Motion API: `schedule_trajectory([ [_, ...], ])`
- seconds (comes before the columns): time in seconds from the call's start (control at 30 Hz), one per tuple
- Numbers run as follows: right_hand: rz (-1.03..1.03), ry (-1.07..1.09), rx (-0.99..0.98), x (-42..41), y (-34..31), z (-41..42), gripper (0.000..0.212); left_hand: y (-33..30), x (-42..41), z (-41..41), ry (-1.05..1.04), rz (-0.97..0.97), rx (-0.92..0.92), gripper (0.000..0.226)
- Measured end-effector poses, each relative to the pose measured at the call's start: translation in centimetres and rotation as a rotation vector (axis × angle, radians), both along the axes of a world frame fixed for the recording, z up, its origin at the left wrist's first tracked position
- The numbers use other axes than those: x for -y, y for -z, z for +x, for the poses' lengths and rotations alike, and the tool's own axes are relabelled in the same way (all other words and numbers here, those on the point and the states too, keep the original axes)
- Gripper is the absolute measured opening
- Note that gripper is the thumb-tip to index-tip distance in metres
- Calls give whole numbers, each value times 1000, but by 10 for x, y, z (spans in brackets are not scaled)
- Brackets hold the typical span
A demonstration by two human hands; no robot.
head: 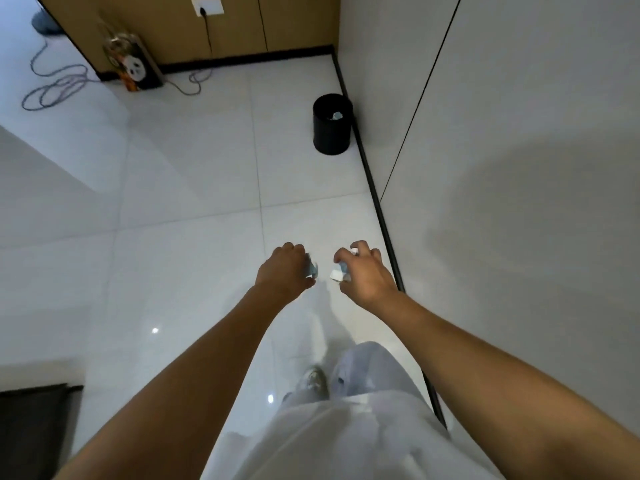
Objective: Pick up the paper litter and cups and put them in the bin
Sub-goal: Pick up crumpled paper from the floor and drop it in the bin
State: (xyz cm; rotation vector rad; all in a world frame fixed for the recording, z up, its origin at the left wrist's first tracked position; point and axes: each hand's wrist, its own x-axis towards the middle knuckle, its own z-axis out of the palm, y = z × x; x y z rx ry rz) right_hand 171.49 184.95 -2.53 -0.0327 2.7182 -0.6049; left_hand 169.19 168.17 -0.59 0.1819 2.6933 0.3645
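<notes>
Mid-frame, the left hand (285, 268) curls around a crumpled pale-blue paper scrap (312, 268); the right hand (363, 271) grips crumpled white-and-blue paper litter (337, 273). Upper centre, a round black bin (330, 131) on glossy white floor tiles (190, 174) holds crumpled paper (336, 116).

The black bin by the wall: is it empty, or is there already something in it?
Not empty: crumpled pale paper shows inside the upright black bin.
</notes>
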Motion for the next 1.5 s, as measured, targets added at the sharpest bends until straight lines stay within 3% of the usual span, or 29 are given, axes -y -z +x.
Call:
schedule_trajectory([
  [0.17, 21, 17, -10, -29, 6, -112, 39, 7, -30, -123, 53, -17, 3, 48],
  [0.5, 36, -19, -26, -96, 3, -360, 40, 7, -96, -356, -64, 46, 17, 51],
  [0.73, 10, -68, -37, -95, 12, -499, 39, 17, -97, -489, -108, 39, 51, 52],
  [1.07, -23, 13, -12, -78, 30, -708, 43, 31, -85, -716, -18, -11, 66, 54],
  [1.5, 15, -24, 122, -111, 73, -900, 45, 74, -112, -901, -101, 25, 198, 52],
])
